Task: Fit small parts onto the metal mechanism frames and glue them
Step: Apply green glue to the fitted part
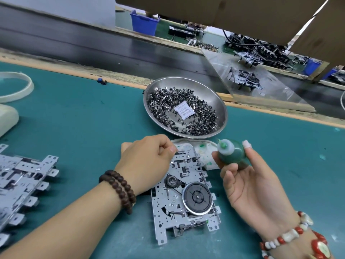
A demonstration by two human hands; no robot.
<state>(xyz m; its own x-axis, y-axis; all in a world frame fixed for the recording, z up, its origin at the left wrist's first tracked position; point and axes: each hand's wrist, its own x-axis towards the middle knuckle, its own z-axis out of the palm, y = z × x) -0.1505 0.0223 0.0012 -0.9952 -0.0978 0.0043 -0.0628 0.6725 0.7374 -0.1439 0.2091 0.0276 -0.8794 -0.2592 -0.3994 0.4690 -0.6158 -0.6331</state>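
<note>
Head view, surroundings:
Bench: a teal-topped bench (74, 113) carries everything; a dark conveyor belt (84, 45) runs along its far edge.
Steel bowl: a shallow steel bowl (219, 101) sits past the hands, holding a heap of small dark parts (164, 101) and a white desiccant sachet (184, 112).
Cloth: a white cloth (205, 156) stained green lies between the bowl and the frame, its near part hidden behind the bottle and the frame.
Stack: a stack of metal frames (24, 182) lies at the left, well apart from the one being worked on.
Far left: a white ring (28, 86) and a pale rounded object (7, 118), cut off by the picture's edge.
Beyond the belt: a clear plastic sheet (261, 90), dark assembled mechanisms (244, 78), blue bins (143, 22) and brown cardboard (224, 10) overhead.

Head view, hands:
Mechanism frame: the metal mechanism frame (184, 199) lies flat on the bench between the two hands, with a black flywheel (197, 196) and a small pulley (171, 181) facing up.
Left hand: the left hand (147, 161), a dark bead bracelet (119, 189) on its wrist, has its fingers curled with the tips pinched together at the frame's far left corner; whatever is pinched is too small to tell.
Right hand: the right hand (250, 186), palm up and beside the frame's right edge, grips a green glue bottle (233, 154) between thumb and fingers, nozzle tilted up and left; one fingertip is taped.
</note>
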